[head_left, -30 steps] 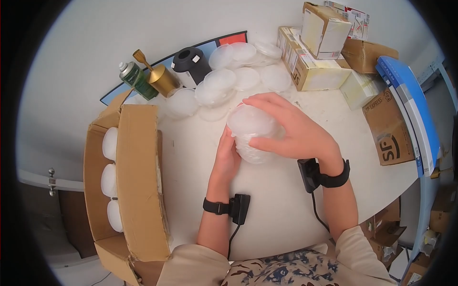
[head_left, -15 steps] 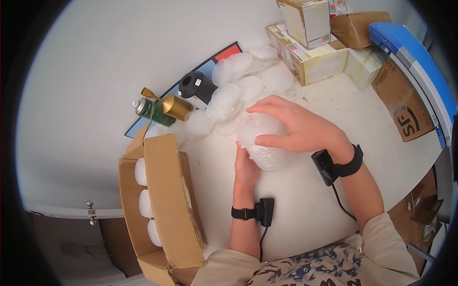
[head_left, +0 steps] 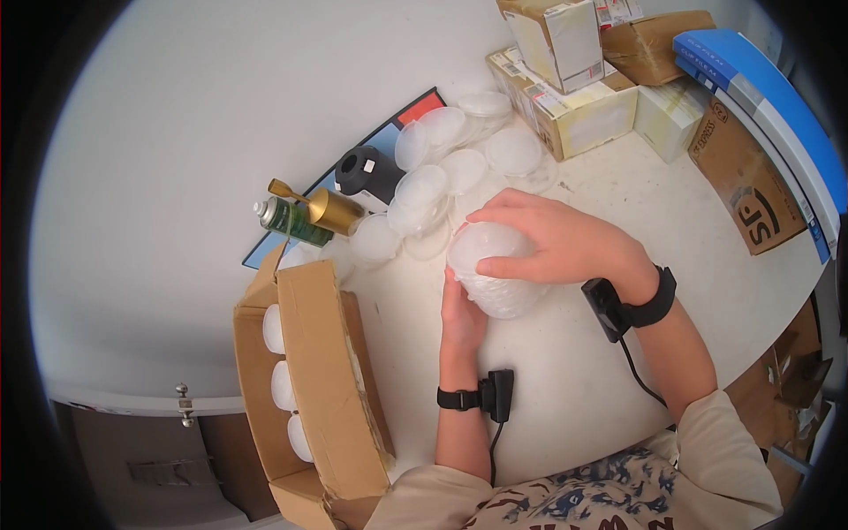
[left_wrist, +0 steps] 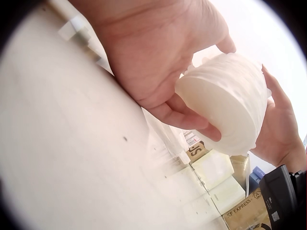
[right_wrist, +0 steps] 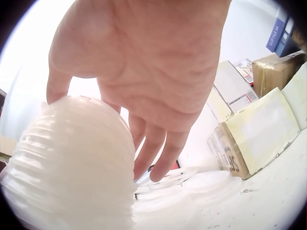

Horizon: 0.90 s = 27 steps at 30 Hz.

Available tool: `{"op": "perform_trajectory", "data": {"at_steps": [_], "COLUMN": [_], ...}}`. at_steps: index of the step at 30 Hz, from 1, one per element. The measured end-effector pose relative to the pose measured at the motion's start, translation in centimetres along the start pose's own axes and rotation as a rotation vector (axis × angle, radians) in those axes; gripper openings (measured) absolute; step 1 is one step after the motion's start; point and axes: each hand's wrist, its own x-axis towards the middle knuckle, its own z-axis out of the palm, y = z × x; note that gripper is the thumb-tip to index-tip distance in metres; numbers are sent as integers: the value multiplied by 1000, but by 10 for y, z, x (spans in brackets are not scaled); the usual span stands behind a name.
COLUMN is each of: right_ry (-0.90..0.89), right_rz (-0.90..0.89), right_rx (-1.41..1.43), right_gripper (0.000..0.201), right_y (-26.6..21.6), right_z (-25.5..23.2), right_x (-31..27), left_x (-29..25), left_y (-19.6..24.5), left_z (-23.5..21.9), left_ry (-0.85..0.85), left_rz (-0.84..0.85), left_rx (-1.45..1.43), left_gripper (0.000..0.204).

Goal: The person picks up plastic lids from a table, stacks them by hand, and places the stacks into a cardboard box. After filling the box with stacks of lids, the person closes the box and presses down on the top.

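Both hands hold a thick nested stack of translucent white round plastic lids (head_left: 505,296) above the table, its flat top face tilted up in the head view. My right hand (head_left: 570,237) grips the upper part, thumb on the near side and fingers over the far side. My left hand (head_left: 464,320) supports it from the left and below. In the left wrist view, the left fingers curl against the underside of the stack (left_wrist: 223,103). Layered ridged edges of the stack (right_wrist: 72,163) fill the lower left of the right wrist view.
Loose round lids (head_left: 420,190) lie piled behind the hands. An open cardboard box (head_left: 327,380) at left holds several white round pieces. A spray can (head_left: 291,221), a gold container (head_left: 334,212) and a black cylinder (head_left: 367,175) stand behind. Parcels (head_left: 587,110) and blue files (head_left: 764,115) line the right.
The head view has turned, so the box and table items sit farther right. My left hand has shifted lower along the stack; my right hand keeps its hold on top.
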Motion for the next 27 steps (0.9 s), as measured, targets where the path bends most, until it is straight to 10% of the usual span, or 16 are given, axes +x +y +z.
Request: {"op": "perform_trajectory", "data": {"at_steps": [15,27], "right_ry": [30,238], "right_rz": [-76,443], "right_rx": [109,424], "right_gripper": [54,70], "right_y": [11,57], "right_z": [-2,-10], "right_x": [2,10], "left_x": [0,4], "left_y": [8,12], "left_z": [8,2], "left_ry": [1,129], "left_rz": [49,203], "left_rx": [-78,-339], "left_gripper": [70,72]}}
